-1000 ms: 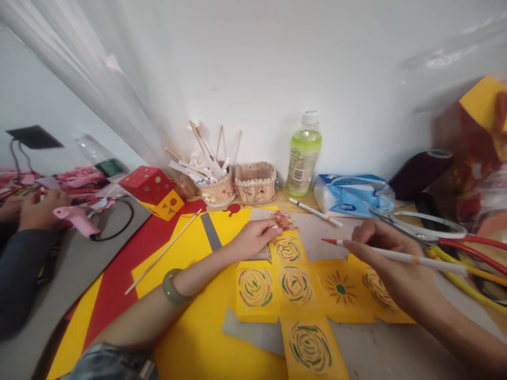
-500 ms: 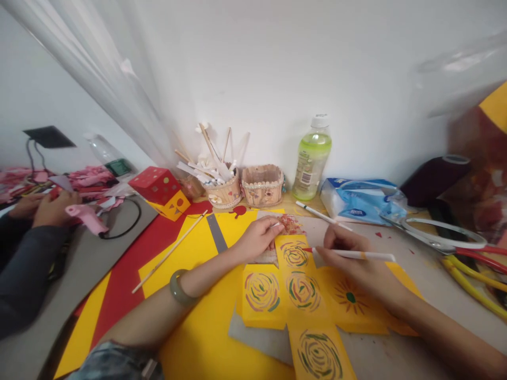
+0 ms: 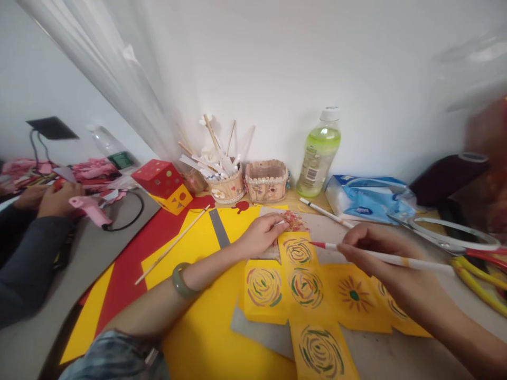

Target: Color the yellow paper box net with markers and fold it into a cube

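My right hand [image 3: 376,248] grips a slim white pen with a red tip [image 3: 396,259]. Its point hangs at the right edge of the upper flap of a yellow card cutout [image 3: 312,319], beside a ring of coloured strokes. Similar swirls mark other panels of the cutout, and one panel carries a green-centred burst of red lines. My left hand [image 3: 263,233] lies at the flap's upper left corner, thumb and fingers pressed together. A small white bit shows at its fingertips; I cannot tell what it is.
Coloured crumbs [image 3: 293,220] lie behind the flap. Farther back stand a wooden pot of sticks [image 3: 226,184], a wooden basket [image 3: 266,184], a green drink bottle [image 3: 319,155] and tissues [image 3: 368,198]. Scissors [image 3: 451,243] lie right. Left are a glue gun [image 3: 90,210] and a co-worker's hands [image 3: 57,199].
My right hand has drawn back to the right with the pen, its tip moving off the swirl toward the flap's edge. My left hand stays by the card. The view has shifted slightly.
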Demonstrator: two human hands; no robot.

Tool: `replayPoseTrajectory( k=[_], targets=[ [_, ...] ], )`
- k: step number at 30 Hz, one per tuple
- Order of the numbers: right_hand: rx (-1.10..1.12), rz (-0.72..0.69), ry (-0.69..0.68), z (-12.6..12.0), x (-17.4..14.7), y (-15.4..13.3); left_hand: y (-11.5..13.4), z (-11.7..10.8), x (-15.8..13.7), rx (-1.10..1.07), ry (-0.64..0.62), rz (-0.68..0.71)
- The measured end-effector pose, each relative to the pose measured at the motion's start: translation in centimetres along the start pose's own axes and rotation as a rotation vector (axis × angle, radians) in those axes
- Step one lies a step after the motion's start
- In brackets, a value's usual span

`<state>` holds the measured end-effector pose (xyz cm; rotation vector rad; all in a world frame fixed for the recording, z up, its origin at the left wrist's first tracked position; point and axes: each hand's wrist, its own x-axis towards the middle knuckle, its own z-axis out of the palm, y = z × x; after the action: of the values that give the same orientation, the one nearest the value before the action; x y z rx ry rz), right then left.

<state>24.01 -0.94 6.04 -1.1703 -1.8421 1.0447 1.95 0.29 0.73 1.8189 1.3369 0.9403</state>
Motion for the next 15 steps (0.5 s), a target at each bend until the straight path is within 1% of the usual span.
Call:
replayPoseTrajectory(
  k=[3, 8, 10, 12, 13, 14, 15],
  targets=[
    [-0.001, 0.041, 0.045, -1.3, -0.7, 0.1, 0.0, 0.1, 0.0, 0.006, 0.002, 0.010],
    [-0.098, 0.054, 0.001, -3.5, -2.7, 2.1, -0.3, 0.2, -0.1, -0.005, 0.003, 0.016],
    [-0.158, 0.075, 0.036, -4.2, -3.4, 2.8, -0.3, 0.2, -0.1, -0.012, 0.005, 0.010],
    [-0.187, 0.129, 0.078, -4.5, -4.0, 3.0, -0.3, 0.3, -0.2, -0.020, 0.009, 0.002],
    [-0.176, 0.147, 0.063, -4.6, -4.3, 3.0, -0.2, 0.2, -0.2, -0.023, 0.010, -0.003],
    [-0.146, 0.162, 0.013, -4.5, -4.5, 2.8, -0.2, 0.2, -0.2, -0.028, 0.011, -0.006],
    [-0.092, 0.162, -0.069, -4.4, -4.8, 2.5, -0.1, 0.2, -0.2, -0.032, 0.012, -0.011]
  ],
)
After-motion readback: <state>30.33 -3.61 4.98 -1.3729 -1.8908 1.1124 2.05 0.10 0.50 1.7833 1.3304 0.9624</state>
